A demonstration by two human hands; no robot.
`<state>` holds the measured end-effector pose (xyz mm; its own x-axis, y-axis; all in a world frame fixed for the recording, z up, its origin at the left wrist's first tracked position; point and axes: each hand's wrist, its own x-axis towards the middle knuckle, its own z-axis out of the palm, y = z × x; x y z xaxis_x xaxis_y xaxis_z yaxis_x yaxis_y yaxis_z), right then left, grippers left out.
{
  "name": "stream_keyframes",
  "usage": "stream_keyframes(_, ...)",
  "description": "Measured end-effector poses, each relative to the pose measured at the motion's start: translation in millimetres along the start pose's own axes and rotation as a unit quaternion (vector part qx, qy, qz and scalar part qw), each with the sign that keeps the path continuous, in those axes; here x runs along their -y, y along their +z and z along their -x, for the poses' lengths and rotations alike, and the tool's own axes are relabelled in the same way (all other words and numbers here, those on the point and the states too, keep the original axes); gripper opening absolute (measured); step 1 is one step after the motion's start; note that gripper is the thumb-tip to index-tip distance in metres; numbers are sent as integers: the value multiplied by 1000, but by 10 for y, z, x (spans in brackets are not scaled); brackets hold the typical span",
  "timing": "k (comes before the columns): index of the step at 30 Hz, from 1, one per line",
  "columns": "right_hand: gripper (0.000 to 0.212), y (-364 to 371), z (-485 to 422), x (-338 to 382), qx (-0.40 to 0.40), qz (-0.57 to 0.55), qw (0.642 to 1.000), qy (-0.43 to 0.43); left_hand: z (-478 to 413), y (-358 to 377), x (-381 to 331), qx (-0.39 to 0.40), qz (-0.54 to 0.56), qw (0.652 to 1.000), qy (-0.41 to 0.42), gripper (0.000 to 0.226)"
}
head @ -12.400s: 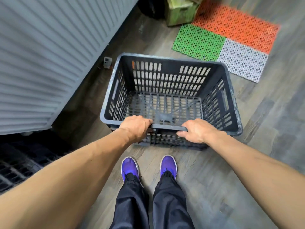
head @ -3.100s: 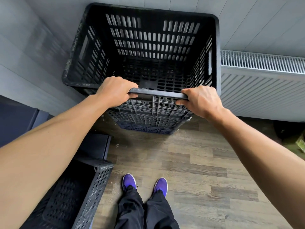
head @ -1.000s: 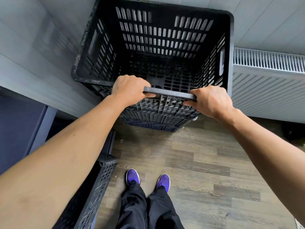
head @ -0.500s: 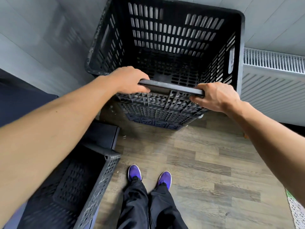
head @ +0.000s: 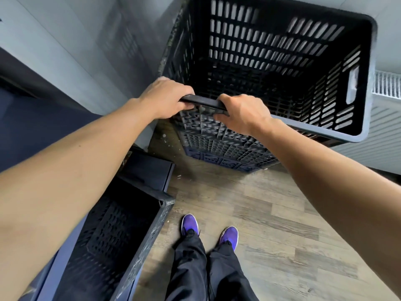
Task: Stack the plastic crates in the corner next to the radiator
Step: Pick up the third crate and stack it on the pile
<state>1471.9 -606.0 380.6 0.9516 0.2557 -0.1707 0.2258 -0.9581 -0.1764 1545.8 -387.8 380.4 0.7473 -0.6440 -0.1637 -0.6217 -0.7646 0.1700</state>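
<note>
Both grips are closed over the near rim of the top crate (head: 282, 68): the left hand (head: 167, 98) at its near-left corner, the right hand (head: 240, 112) just beside it. Held there, probably to square it up, it sits atop the stack (head: 223, 146) on the floor, in the corner between wall (head: 76, 46) and radiator (head: 386, 85).

Soft daylight, fisheye-bent edges, slight blur

We see a black slotted crate (head: 271, 51), a blue crate (head: 219, 158) beneath it, purple shoes (head: 191, 223), black trousers (head: 195, 268), a grey-brown wood-grain floor (head: 271, 213) and a white ribbed radiator (head: 386, 83).
</note>
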Motion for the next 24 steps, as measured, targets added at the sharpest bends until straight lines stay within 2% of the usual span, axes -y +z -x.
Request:
stream_keyframes(4,32,13,-197,187,-7,4,1000,18,-18,52,13,-2,13,999,-34,21)
stream_keyframes(10,36,6,-238,196,-8,16,999,30,-13,112,-12,-35,32,997,-54,18)
stream_keyframes(15,33,29,-277,177,-12,30,999,29,-71,142,-25,-66,-14,998,-6,24)
stream_keyframes(18,32,0,-302,165,-5,36,999,35,-126,109,-27,-52,-37,998,-2,23)
stream_keyframes(24,25,-52,-277,232,34,32,997,64,-77,48,-97,-13,-17,1000,-23,20)
